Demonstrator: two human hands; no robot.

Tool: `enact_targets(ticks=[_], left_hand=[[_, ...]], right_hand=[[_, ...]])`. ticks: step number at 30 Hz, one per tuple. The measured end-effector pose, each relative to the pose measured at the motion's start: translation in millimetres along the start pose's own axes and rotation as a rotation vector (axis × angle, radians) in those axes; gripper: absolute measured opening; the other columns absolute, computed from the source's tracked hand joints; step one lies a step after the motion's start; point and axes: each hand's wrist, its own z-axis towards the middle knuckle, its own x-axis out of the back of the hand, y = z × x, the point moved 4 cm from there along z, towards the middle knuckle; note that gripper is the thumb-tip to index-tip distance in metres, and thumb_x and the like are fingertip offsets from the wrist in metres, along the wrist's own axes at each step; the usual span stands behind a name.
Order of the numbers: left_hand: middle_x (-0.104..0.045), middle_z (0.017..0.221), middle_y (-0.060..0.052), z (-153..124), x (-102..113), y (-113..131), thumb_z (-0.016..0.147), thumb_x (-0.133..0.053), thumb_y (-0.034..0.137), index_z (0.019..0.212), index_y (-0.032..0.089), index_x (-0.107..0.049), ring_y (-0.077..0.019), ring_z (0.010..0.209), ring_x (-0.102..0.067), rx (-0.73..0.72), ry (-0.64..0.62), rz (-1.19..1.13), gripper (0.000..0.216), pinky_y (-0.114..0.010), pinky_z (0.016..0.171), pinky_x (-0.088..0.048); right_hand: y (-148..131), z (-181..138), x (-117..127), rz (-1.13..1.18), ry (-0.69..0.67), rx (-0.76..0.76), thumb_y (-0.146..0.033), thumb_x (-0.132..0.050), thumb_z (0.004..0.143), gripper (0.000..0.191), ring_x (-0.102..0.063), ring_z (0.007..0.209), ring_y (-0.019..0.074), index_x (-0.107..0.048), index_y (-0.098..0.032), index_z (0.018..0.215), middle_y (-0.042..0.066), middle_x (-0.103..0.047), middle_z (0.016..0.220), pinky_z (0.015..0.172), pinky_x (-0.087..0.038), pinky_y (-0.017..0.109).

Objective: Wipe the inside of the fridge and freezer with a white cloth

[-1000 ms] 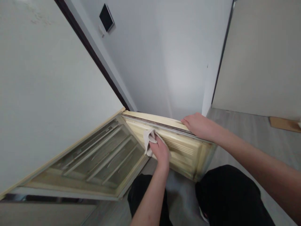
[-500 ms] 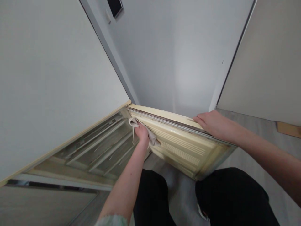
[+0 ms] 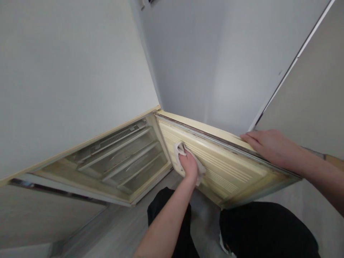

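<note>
My left hand (image 3: 188,165) is closed on a pale cloth (image 3: 201,169) and presses it to the ribbed inner side of an open fridge door (image 3: 228,168). The door is yellowed cream, with a grey seal along its edge and greenish-brown stains at the right. Farther right, my right hand (image 3: 268,145) grips the door's top edge, fingers over the far side. To the left of the door is the open fridge compartment (image 3: 126,197), holding several see-through drawers (image 3: 131,161). Part of the cloth is hidden by my left hand.
A large pale fridge side or upper door (image 3: 75,71) rises at the left. A grey-white wall (image 3: 215,64) stands behind the door, with another pale panel (image 3: 309,96) at the right. My black-clad knees (image 3: 266,229) are below the door, over the grey floor (image 3: 113,229).
My left hand and the cloth have moved away from the hinge side, rightward and lower on the door's inner panel. My right hand still holds the top edge. The view has shifted.
</note>
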Motion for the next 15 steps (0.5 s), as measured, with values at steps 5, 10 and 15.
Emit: enact_targets(ticks=[5,10,15], left_hand=[[-0.06,0.147,-0.021,80,18,-13,0.106,-0.04,0.04,0.134,0.012,-0.061,-0.0264,0.141,-0.053,0.056,0.095,0.042,0.045,-0.036,0.119,-0.038],[-0.06,0.147,-0.019,41,21,-47,0.103,-0.045,0.037,0.136,0.013,-0.061,-0.0244,0.144,-0.051,0.078,0.078,0.057,0.044,-0.034,0.12,-0.036],[-0.072,0.128,-0.014,5,14,-74,0.099,-0.049,0.032,0.124,0.015,-0.068,-0.0246,0.125,-0.066,0.105,0.033,0.057,0.036,-0.035,0.111,-0.046]], right_hand=[[1,1,-1,0.018,-0.015,-0.006,-0.027,-0.026,0.111,0.048,-0.07,0.103,0.0269,-0.074,-0.02,0.105,0.009,-0.075,0.111,0.092,-0.049,0.037],[0,-2,0,0.028,-0.022,-0.02,-0.025,-0.027,0.111,0.047,-0.07,0.103,0.0272,-0.073,-0.02,0.104,0.008,-0.075,0.111,0.092,-0.048,0.038],[2,0,0,0.069,-0.002,-0.066,-0.028,-0.03,0.109,0.047,-0.07,0.101,0.0276,-0.075,-0.02,0.1,0.009,-0.077,0.108,0.091,-0.048,0.037]])
